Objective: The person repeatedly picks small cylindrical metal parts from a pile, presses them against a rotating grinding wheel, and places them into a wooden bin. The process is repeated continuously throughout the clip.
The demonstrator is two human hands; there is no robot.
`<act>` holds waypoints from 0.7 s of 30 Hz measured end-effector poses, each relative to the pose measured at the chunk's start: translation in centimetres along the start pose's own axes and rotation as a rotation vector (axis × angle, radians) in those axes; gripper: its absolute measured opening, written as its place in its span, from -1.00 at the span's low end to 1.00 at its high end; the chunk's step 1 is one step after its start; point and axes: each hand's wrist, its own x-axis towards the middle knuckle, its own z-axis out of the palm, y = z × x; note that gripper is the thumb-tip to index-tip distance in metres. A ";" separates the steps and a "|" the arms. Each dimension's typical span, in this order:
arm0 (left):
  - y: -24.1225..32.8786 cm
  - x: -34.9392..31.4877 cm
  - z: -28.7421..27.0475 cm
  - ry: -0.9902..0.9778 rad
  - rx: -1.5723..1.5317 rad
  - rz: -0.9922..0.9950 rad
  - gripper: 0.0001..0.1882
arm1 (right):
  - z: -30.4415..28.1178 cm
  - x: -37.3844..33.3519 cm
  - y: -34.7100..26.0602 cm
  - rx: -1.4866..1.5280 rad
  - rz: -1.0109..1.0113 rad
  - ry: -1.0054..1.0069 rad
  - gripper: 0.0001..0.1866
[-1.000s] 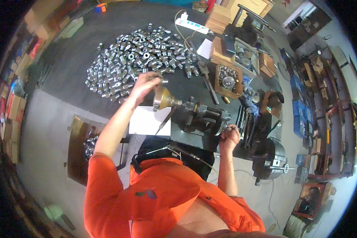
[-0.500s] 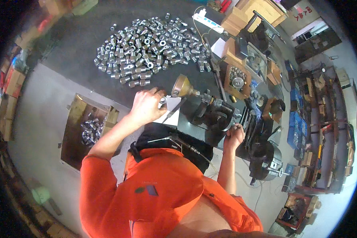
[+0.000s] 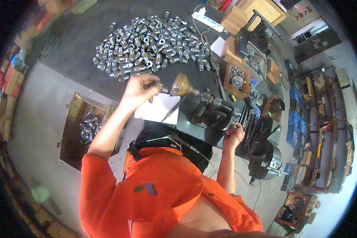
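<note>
My left hand (image 3: pixel 139 92) is closed, pinching a small silver metal fitting (image 3: pixel 161 87) in its fingertips. The fitting is beside the open end of a brass-coloured cup-shaped head (image 3: pixel 181 85) on a small dark bench machine (image 3: pixel 214 113). Motion blurs these fingers somewhat, and I cannot tell if the fitting touches the head. My right hand (image 3: pixel 234 136) is a fist at the machine's right end, against a curved metal part; what it grips is hidden. Under my left hand lie a white sheet (image 3: pixel 154 109) and a dark slim tool (image 3: pixel 173 110).
A large pile of metal fittings (image 3: pixel 146 47) covers the far bench. An open wooden crate (image 3: pixel 71 131) with more fittings stands at lower left. To the right are a tray of small parts (image 3: pixel 237 81), dark rods (image 3: pixel 248 127) and a chuck (image 3: pixel 265 160). An air gun (image 3: pixel 178 142) lies near my waist.
My left hand has moved up and slightly left, bringing the fitting up beside the brass-coloured head. More of the white sheet shows below it. The right hand is in the same place.
</note>
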 end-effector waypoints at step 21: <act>-0.2 2.8 0.1 -0.222 -0.341 0.033 -0.71 | 0.2 -2.3 -3.0 -0.046 0.032 -0.050 -0.91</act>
